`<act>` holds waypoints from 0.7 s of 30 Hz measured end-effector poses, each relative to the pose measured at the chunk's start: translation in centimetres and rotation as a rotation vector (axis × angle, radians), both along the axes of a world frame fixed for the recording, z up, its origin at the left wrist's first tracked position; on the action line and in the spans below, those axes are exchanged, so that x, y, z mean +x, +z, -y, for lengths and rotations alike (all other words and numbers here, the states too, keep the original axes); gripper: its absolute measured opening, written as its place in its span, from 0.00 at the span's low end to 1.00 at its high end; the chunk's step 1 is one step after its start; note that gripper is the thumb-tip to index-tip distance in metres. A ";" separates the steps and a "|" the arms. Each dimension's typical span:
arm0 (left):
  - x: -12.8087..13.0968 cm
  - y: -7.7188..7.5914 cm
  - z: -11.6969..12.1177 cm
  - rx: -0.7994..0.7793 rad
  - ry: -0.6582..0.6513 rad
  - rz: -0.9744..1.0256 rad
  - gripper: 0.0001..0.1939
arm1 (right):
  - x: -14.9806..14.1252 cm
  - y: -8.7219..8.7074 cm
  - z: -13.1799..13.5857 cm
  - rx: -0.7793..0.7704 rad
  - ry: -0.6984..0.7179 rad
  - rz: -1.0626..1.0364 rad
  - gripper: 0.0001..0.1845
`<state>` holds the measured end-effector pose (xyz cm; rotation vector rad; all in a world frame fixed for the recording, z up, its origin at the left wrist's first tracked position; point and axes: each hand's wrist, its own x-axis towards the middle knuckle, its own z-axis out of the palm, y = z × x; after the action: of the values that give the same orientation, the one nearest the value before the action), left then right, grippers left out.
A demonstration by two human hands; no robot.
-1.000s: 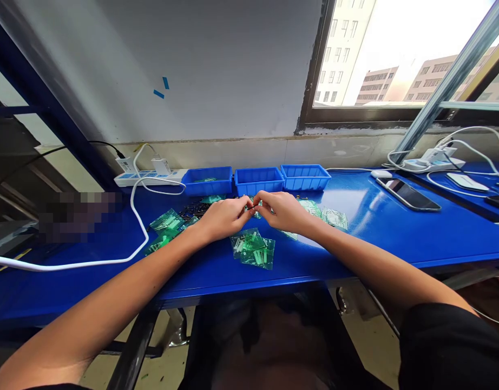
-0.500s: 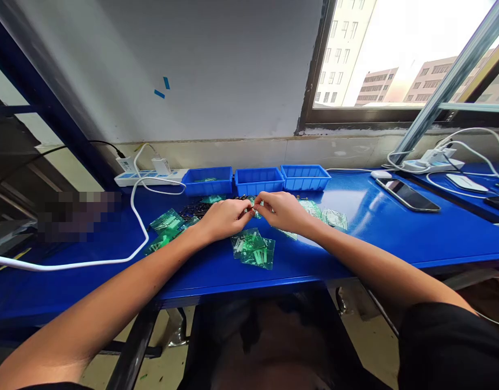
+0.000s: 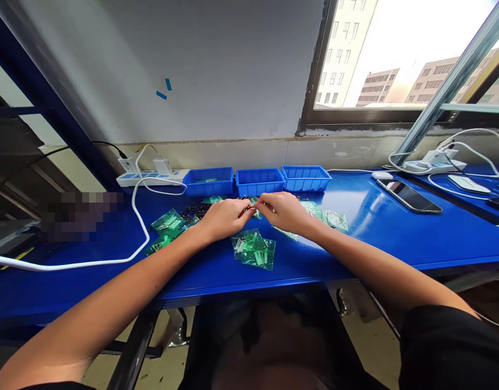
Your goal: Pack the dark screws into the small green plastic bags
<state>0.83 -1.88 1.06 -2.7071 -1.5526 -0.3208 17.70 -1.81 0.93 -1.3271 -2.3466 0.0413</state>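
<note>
My left hand (image 3: 227, 219) and my right hand (image 3: 282, 210) meet over the middle of the blue table, both with fingers pinched. Between the fingertips is something too small to make out. Just in front of them lie small clear green bags (image 3: 254, 249) with white pieces inside. More green bags (image 3: 168, 227) are left of my left wrist, beside a heap of dark cords or small black parts (image 3: 195, 210). Behind my right wrist are further clear bags (image 3: 334, 218). My fingers partly hide what lies behind them.
Three blue bins, a left one (image 3: 209, 181), a middle one (image 3: 260, 181) and a right one (image 3: 306, 179), stand along the wall. A white cable (image 3: 142, 222) runs from a power strip (image 3: 125, 179) across the table's left. A phone (image 3: 409, 195) lies at the right.
Both hands stay together in nearly the same place, with only slight finger movement. The whole view has shifted very slightly.
</note>
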 end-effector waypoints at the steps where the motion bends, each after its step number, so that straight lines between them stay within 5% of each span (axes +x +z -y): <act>1: 0.0 0.0 0.0 0.001 0.003 -0.007 0.16 | 0.0 0.0 0.0 0.001 0.001 -0.005 0.13; 21: 0.2 -0.2 0.0 -0.042 0.012 -0.100 0.16 | -0.3 -0.3 0.0 -0.027 -0.016 0.048 0.11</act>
<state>1.01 -1.83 0.88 -2.6970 -1.5656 -0.1514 17.40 -1.85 0.60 -1.3744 -2.3833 0.0368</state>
